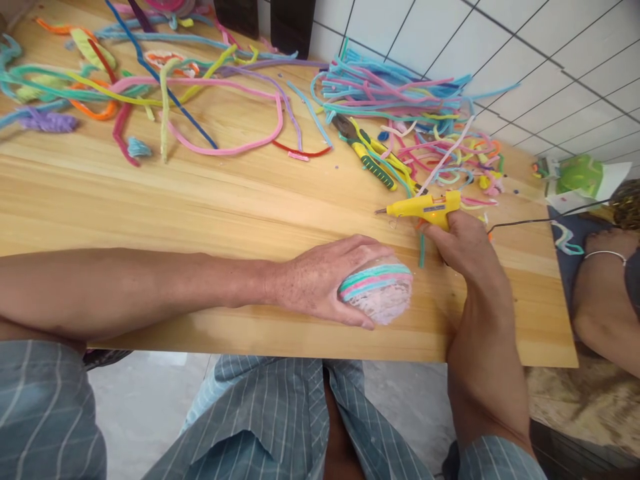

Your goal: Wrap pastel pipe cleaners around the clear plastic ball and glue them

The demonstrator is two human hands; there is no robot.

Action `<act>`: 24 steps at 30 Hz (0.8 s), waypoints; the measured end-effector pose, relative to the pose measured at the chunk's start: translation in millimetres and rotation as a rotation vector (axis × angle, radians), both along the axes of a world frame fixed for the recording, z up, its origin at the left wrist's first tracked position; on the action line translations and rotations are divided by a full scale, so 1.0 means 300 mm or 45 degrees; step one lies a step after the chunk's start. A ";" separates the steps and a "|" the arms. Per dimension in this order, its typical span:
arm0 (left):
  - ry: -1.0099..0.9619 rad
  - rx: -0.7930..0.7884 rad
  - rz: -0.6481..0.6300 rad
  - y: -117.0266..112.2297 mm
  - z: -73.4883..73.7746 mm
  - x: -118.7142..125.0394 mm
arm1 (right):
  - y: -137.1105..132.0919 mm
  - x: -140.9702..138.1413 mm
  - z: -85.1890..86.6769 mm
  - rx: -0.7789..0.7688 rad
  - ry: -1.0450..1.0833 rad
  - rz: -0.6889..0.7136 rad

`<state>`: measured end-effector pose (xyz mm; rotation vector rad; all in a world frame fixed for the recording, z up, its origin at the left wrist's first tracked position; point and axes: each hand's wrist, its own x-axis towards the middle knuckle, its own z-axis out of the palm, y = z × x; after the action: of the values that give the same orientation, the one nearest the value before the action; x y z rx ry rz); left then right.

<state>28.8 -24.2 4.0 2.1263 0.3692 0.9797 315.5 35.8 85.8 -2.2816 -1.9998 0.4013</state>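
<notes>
My left hand (pixel 325 280) curls around a rounded, pale ball-like form (pixel 383 300) near the table's front edge. Green, pink and blue fuzzy strips run across the upper part of this form; its lower part is whitish and rough. My right hand (pixel 465 243) grips a yellow hot glue gun (pixel 425 209), whose metal nozzle points left, above and beyond the form. The gun's handle is mostly hidden in my fingers. A teal pipe cleaner (pixel 422 250) lies just below the gun.
Pliers with yellow-green handles (pixel 373 160) lie behind the glue gun. Bundled blue and pink pipe cleaners (pixel 390 87) rest against the tiled wall (pixel 450 40). Loose coloured pipe cleaners (pixel 225 150) spread over the back left. A black cord (pixel 540 220) runs right, towards another person's arm (pixel 607 293).
</notes>
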 end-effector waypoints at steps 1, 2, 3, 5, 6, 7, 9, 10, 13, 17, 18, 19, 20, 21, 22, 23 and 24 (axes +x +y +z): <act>0.004 -0.001 0.000 0.000 -0.001 -0.001 | 0.001 0.000 -0.001 -0.007 0.015 -0.017; 0.012 -0.007 0.000 -0.001 -0.001 -0.002 | 0.001 -0.001 -0.002 -0.010 0.028 -0.032; 0.020 -0.015 -0.001 -0.001 -0.001 -0.003 | 0.002 -0.001 -0.002 -0.008 0.038 -0.042; 0.028 -0.032 -0.005 -0.001 0.000 -0.003 | 0.003 -0.002 -0.001 0.012 0.045 -0.050; 0.030 -0.040 -0.007 -0.002 0.001 -0.003 | 0.002 -0.002 0.001 0.022 0.044 -0.051; 0.031 -0.049 -0.009 -0.001 0.002 -0.002 | 0.002 -0.002 0.003 0.027 0.046 -0.051; 0.032 -0.063 -0.013 -0.001 0.005 -0.001 | 0.000 0.001 0.009 0.029 0.057 -0.052; 0.035 -0.070 -0.014 -0.001 0.006 0.000 | -0.001 0.004 0.011 0.026 0.065 -0.049; 0.037 -0.081 -0.017 -0.001 0.009 -0.001 | -0.005 0.016 0.014 0.026 0.105 -0.011; 0.026 -0.056 -0.012 -0.002 0.007 -0.003 | -0.005 0.024 0.007 0.004 0.113 0.044; 0.025 -0.050 -0.010 -0.002 0.006 -0.003 | -0.004 0.024 0.004 -0.002 0.106 0.046; 0.026 -0.049 -0.011 -0.002 0.004 -0.003 | -0.003 0.022 0.001 -0.007 0.098 0.046; 0.030 -0.054 -0.013 -0.002 0.003 -0.002 | -0.002 0.020 -0.001 -0.002 0.081 0.042; 0.036 -0.062 -0.014 -0.001 0.002 -0.002 | 0.000 0.018 -0.004 0.007 0.058 0.040; 0.041 -0.070 -0.016 0.000 0.001 -0.002 | 0.002 0.017 -0.008 0.018 0.031 0.041; 0.042 -0.073 -0.018 0.000 0.000 -0.001 | 0.004 0.017 -0.011 0.029 0.004 0.044; 0.035 -0.070 -0.018 0.000 -0.002 0.000 | 0.006 0.019 -0.016 0.041 -0.017 0.053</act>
<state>28.7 -24.1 3.5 2.0920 0.3898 0.9225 321.1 37.6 81.1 -2.2334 -2.0473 0.3553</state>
